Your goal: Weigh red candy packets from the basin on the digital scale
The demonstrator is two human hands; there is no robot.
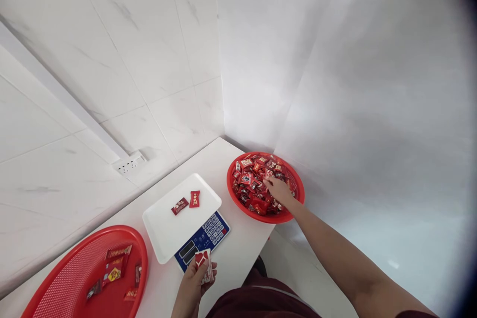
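Observation:
My left hand point(194, 280) is closed around red-and-white packets point(203, 261), over the near edge of a digital weighing scale. The scale has a white tray point(164, 223) and a blue keypad panel point(214, 231). Two small red wrapped candies point(180, 206) lie apart on the tray. To the right, my right hand point(279, 190) reaches into a round red basket point(233, 198) heaped with small wrapped candies point(257, 203). Its fingers are bent together against the heap. Whatever is between those fingertips is hidden.
A larger red mesh basket point(70, 273) at the lower left holds several wrapped packets point(115, 268). Everything stands on a white table point(242, 253) against a tiled wall with a socket strip point(130, 163). A grey-white panel point(372, 134) rises on the right.

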